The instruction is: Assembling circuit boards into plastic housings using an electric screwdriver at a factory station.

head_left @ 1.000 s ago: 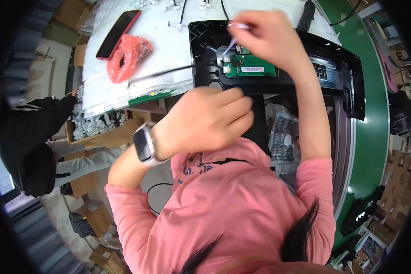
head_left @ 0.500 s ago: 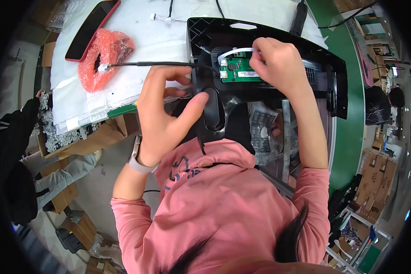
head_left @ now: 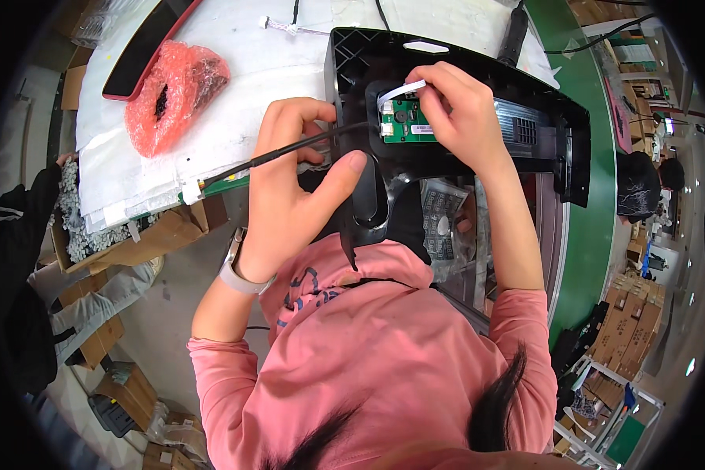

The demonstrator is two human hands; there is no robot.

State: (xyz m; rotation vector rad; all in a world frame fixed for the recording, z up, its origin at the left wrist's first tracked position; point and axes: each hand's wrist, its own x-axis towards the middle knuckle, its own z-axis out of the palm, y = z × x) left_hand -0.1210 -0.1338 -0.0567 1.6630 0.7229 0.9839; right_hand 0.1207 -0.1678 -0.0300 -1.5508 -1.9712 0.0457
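Observation:
A black plastic housing lies tilted across the table edge in front of me. Set into it is a green circuit board with white sockets along its left side. My left hand grips the housing's left end, thumb on the near side and fingers curled at the edge. Over the back of that hand runs a black sleeved cable, tipped by a white connector. My right hand is closed above the board, pinching a white flat cable that curves up from the board's upper left.
Pink bubble wrap and a red-edged black flat device lie on the white-covered table. A thin cable with a white plug rests at the back. Left, a person in dark clothing stands by a carton of small parts.
The black sleeved cable has swung down toward me and now crosses my left hand. My right hand has shifted slightly left, and the white cable's end shows above its fingers.

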